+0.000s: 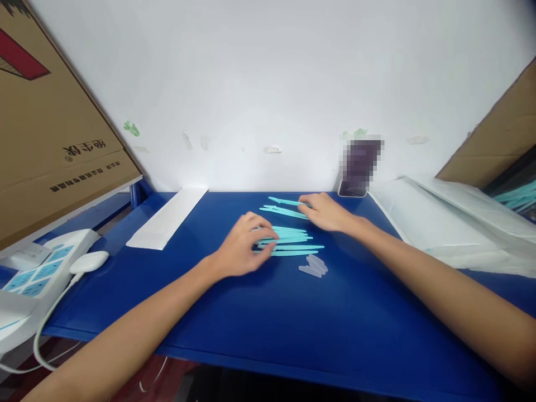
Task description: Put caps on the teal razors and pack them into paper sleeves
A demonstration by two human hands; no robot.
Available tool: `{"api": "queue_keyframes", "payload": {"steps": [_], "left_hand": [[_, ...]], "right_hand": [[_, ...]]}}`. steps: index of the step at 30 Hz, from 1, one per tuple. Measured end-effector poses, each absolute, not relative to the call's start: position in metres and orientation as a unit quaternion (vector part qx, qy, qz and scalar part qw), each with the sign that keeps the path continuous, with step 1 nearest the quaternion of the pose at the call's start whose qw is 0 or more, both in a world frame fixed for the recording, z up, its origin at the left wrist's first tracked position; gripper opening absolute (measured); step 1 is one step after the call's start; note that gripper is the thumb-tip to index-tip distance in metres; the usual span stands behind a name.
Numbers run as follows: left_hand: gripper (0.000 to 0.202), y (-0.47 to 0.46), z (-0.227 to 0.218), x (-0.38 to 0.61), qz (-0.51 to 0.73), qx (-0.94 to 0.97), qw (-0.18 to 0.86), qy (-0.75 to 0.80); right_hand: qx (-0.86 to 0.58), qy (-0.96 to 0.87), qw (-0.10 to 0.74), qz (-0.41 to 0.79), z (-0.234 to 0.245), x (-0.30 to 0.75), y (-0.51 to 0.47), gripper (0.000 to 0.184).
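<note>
Several slim turquoise eyebrow razors (293, 247) lie side by side on the blue table (268, 318). My left hand (243, 245) curves over their left ends, with thumb and fingers apart; its fingertips are slightly blurred. Behind this group, a few more turquoise eyebrow razors (282, 211) lie at a slant. My right hand (326, 212) has its fingers bent round their right ends, which it hides. A small heap of translucent caps (316, 266) sits just in front of the group.
A long white box (170, 218) lies at left. Beyond it are a power strip (46, 273) with a white cable and a large cardboard carton (54, 111). A phone-like device (354, 188), partly pixelated, leans on the wall. Clear plastic bags (435, 218) lie at right.
</note>
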State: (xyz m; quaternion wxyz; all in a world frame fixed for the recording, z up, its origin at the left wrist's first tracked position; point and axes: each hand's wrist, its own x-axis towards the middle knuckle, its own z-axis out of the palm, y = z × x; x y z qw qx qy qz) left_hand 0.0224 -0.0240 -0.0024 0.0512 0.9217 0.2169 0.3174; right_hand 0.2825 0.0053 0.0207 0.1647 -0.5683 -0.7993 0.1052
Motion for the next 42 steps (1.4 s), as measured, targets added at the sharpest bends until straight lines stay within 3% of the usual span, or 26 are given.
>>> {"api": "queue_keyframes", "payload": {"steps": [4, 9, 14, 21, 23, 26, 29, 31, 35, 42], "left_hand": [[0.034, -0.066, -0.004, 0.055, 0.213, 0.967, 0.001, 0.139], [0.025, -0.073, -0.008, 0.057, 0.190, 0.974, -0.004, 0.126], [0.019, -0.062, 0.003, 0.039, 0.146, 0.985, 0.034, 0.085], [0.029, -0.056, 0.007, 0.022, 0.083, 0.990, -0.068, 0.093], [0.026, -0.053, 0.005, 0.020, 0.117, 0.989, -0.023, 0.087], [0.020, -0.042, 0.001, 0.021, 0.293, 0.936, 0.135, 0.140], [0.013, -0.022, -0.003, 0.020, 0.499, 0.757, 0.308, 0.288], [0.023, -0.007, -0.007, 0.016, 0.571, 0.645, 0.372, 0.345], [0.036, 0.013, -0.014, 0.008, 0.589, 0.561, 0.423, 0.400], [0.040, 0.015, -0.017, 0.009, 0.565, 0.555, 0.444, 0.418]], "right_hand": [[-0.547, -0.817, 0.156, 0.095, 0.019, 0.280, 0.002, 0.027], [-0.537, -0.824, 0.163, 0.079, 0.014, 0.279, 0.002, 0.031], [-0.589, -0.765, 0.256, 0.055, 0.005, 0.279, 0.005, 0.028], [-0.572, -0.728, 0.368, 0.089, -0.009, 0.281, 0.001, 0.033], [-0.556, -0.737, 0.369, 0.109, -0.013, 0.280, -0.001, 0.038], [-0.530, -0.755, 0.371, 0.108, -0.017, 0.279, -0.004, 0.040], [-0.511, -0.769, 0.373, 0.088, -0.019, 0.279, -0.007, 0.036], [-0.500, -0.781, 0.367, 0.071, -0.020, 0.279, -0.009, 0.033], [-0.492, -0.799, 0.343, 0.043, -0.022, 0.278, -0.011, 0.030], [-0.485, -0.809, 0.331, 0.030, -0.022, 0.276, -0.011, 0.035]]}}
